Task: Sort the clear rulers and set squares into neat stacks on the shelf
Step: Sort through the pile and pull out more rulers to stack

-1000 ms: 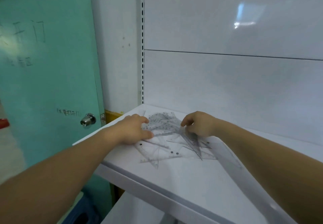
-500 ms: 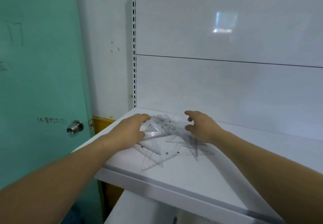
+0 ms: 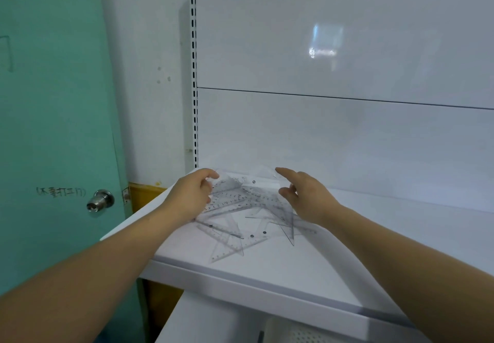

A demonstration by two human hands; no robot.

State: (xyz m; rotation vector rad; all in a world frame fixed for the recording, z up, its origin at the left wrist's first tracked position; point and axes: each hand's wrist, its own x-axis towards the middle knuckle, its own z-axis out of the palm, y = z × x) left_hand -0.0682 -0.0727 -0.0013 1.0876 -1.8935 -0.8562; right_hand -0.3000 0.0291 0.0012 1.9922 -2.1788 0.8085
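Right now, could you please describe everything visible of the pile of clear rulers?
The pile is a loose heap of clear plastic rulers and triangular set squares with printed scales and small holes, crossed untidily on the white shelf. The left hand grips its left edge; the right hand touches its right.

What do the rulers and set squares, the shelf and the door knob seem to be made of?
The rulers and set squares look like clear hard plastic: the shelf shows through them and printed scales are visible. The shelf is white, smooth and slightly glossy, probably painted metal, though that is uncertain. The door knob looks like polished metal, with silvery reflections.
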